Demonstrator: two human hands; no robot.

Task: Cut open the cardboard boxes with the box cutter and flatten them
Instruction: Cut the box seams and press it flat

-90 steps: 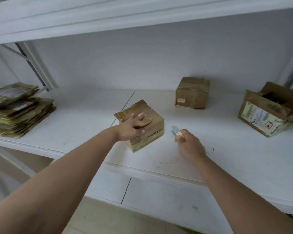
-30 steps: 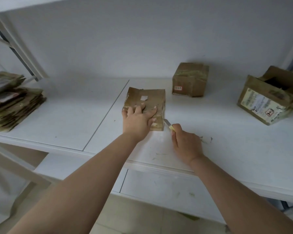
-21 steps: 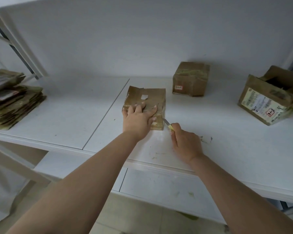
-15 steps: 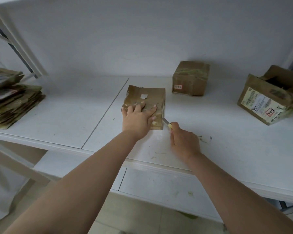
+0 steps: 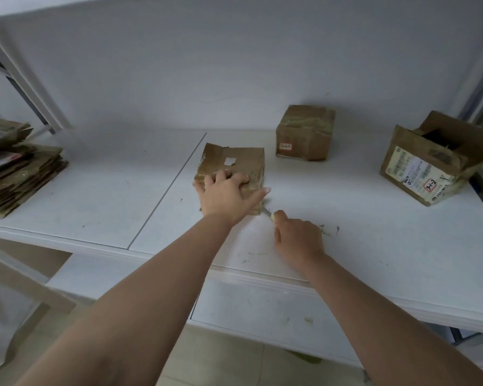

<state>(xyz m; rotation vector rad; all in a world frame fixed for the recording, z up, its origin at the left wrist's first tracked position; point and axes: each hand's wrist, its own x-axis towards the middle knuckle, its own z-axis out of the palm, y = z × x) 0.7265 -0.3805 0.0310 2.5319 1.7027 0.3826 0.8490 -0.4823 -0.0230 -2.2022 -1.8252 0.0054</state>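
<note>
A: What is the setting?

B: A white bench [image 5: 374, 246] in front of a plain pale wall, with a shelf board overhead and slanted metal struts at the far left. A seam runs across the top of the bench, and there are a few scuffs and scraps near its front edge.

A: Where is the box being worked on?

B: The small cardboard box [image 5: 234, 168] sits near the middle of the bench, just right of the seam. It is brown, taped, with a small white patch on top.

A: And the hands?

B: The left hand [image 5: 226, 195] lies on top of the box at its near edge, fingers spread and fairly straight, thumb stretched out to the right past the box's corner. The right hand [image 5: 297, 238] is curled round the box cutter [image 5: 269, 213], of which only a pale yellow tip and a short blade show. The blade points at the near right corner of the box; whether it touches the cardboard I cannot tell.

A: Anything else on the bench?

B: A closed taped box [image 5: 304, 132] stands further back, with a small label on its front. An opened box [image 5: 427, 168] with a printed shipping label sits tilted at the far right. A stack of flattened cardboard [image 5: 17, 174] lies at the left end.
</note>
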